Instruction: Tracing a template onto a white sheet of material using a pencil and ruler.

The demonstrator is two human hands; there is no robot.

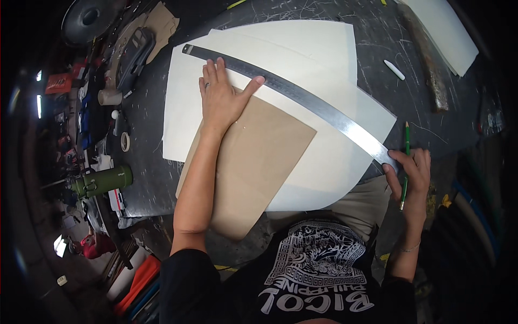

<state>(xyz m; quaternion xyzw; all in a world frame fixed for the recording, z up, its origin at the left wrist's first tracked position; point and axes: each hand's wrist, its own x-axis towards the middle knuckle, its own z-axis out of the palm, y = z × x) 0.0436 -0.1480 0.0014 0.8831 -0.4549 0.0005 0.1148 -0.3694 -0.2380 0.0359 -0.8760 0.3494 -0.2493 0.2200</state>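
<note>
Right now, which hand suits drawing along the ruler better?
Probably the right hand: it holds the green pencil while touching the metal ruler at one end. The left hand holds no pencil.

Flat left grip point(222, 102), curled right grip point(416, 175)

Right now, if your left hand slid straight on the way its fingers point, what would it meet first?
The ruler: the left hand seems to have its fingertips on the ruler's edge already, though exact contact is hard to judge. Past that lies white paper.
</note>
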